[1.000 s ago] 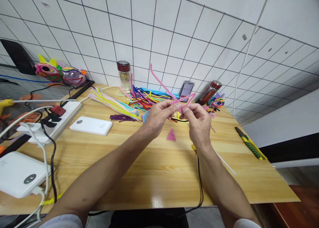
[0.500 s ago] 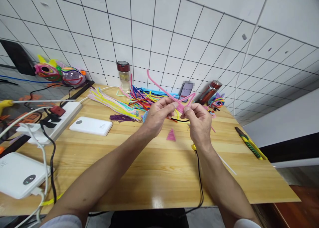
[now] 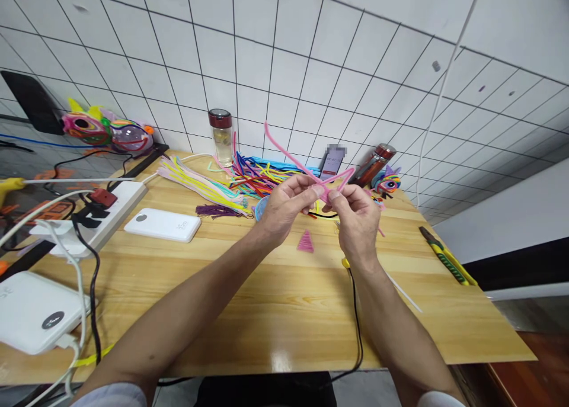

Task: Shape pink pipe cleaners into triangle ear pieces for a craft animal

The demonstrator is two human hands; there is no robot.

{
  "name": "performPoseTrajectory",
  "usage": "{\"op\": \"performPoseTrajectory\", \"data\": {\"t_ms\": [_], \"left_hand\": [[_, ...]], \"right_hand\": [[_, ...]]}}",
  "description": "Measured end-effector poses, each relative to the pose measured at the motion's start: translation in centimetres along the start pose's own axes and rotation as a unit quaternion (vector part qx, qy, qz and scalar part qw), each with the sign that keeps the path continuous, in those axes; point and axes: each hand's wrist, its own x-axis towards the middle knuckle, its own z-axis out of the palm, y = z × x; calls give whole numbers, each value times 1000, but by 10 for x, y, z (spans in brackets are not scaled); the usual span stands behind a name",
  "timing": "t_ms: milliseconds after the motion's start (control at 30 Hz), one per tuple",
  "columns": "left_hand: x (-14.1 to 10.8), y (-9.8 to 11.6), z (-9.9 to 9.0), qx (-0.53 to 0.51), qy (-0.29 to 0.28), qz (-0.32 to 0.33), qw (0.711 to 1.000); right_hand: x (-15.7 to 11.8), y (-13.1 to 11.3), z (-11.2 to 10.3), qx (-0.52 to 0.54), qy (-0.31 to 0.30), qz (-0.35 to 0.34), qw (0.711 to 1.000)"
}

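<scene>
Both hands meet above the wooden table point(image 3: 267, 300), pinching a pink fuzzy stem point(image 3: 288, 151) that is bent into a folded shape between them. My left hand point(image 3: 288, 208) grips it between thumb and index finger, with one long end rising up and to the left. My right hand point(image 3: 358, 220) pinches its folded part, and a bent loop sticks up above the fingertips. Below the hands, a small pink ridged triangle point(image 3: 305, 242) lies flat on the table. Behind them is a pile of colourful fuzzy stems point(image 3: 253, 179), partly hidden by my left hand.
A glass bottle point(image 3: 221, 137), a phone point(image 3: 333, 161) and a red-brown flask point(image 3: 376, 163) stand near the tiled wall. White power banks point(image 3: 162, 225) and a power strip point(image 3: 106, 217) with cables are on the left. Yellow-green pliers point(image 3: 447, 258) lie at the right.
The pink stem's bent loop and long end have shifted slightly to the right. My fingers have moved a little with them, still pinching the stem.
</scene>
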Motion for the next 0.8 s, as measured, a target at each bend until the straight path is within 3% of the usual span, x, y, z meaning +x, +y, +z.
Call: {"op": "performPoseTrajectory", "data": {"t_ms": [800], "left_hand": [[-4, 1, 6, 6, 14, 0, 1000]], "right_hand": [[-4, 5, 4, -3, -5, -4, 1000]]}}
